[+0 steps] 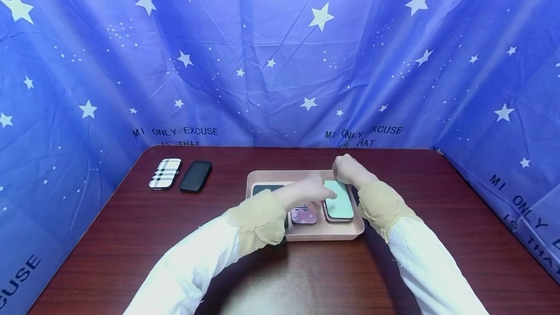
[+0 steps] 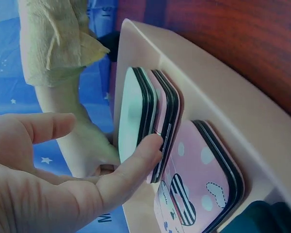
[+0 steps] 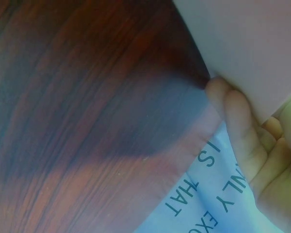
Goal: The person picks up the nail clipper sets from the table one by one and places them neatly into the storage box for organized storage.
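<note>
A pink tray (image 1: 323, 238) holds flat cases with rounded corners. My left hand (image 1: 306, 191), slightly blurred in the head view, is over the middle of the tray. In the left wrist view its thumb and fingers are spread apart, and one fingertip (image 2: 153, 144) is right at the side of the mint green case (image 2: 131, 109). That case lies on a pink one (image 2: 170, 104) at the tray's right end. Beside them is a pink dotted case (image 1: 304, 215). My right hand (image 1: 348, 169) grips the tray's far right corner, fingers against the outer wall.
Dark green cases (image 1: 267, 188) at the tray's left end are partly hidden by my left arm. A white plaid case (image 1: 165, 174) and a black case (image 1: 195, 176) lie far left on the brown table (image 1: 109, 256). A blue starry curtain (image 1: 280, 62) surrounds the back and sides.
</note>
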A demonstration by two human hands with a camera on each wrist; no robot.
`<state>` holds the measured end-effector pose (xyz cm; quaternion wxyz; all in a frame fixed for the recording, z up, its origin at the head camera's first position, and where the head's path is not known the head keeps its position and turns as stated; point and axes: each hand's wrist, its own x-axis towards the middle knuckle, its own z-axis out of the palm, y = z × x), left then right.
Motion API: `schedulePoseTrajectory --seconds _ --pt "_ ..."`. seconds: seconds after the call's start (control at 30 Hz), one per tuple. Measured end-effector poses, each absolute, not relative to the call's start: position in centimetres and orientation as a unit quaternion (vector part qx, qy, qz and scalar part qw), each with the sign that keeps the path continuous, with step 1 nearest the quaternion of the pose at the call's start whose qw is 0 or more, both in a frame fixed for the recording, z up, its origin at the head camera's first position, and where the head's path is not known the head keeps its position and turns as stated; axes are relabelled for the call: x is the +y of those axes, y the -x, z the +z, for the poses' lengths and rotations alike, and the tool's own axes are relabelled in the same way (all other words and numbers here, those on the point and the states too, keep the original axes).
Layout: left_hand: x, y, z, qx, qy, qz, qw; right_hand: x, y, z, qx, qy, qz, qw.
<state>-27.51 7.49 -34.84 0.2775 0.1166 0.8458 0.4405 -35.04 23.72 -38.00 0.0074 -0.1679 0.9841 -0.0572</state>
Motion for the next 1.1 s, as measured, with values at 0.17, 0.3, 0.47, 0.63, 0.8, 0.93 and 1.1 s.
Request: schedulePoseTrajectory --seconds 0.17,0.3,0.47,0.63,0.8,0.93,1.1 --pt "6.4 26.6 -34.5 0.826 -0.143 0.467 0.282 23.7 35.0 -37.9 0.986 0.158 -0.059 0.02" --pt "5.3 25.7 -34.2 0.827 -0.166 0.465 0.268 23.6 35.0 -37.9 0.987 0.15 -0.057 0.03" --pt "4.0 24.7 -33.2 0.867 -0.204 0.402 0.211 23.7 35.0 -37.8 0.986 0.15 -0.061 0.032" --pt "2.7 24.3 -32.2 0.877 -0.248 0.376 0.168 23.6 34.8 -37.8 0.985 0.157 -0.06 0.025" --pt "1.4 23.7 -31.3 0.87 -0.285 0.378 0.137 23.5 34.7 -37.7 0.986 0.151 -0.067 0.03" --pt "0.6 23.0 -30.9 0.868 -0.304 0.38 0.096 23.5 34.6 -37.7 0.986 0.15 -0.072 0.032" --pt "-0.1 22.3 -30.9 0.85 -0.349 0.392 0.034 23.6 34.7 -37.7 0.985 0.157 -0.072 0.028"
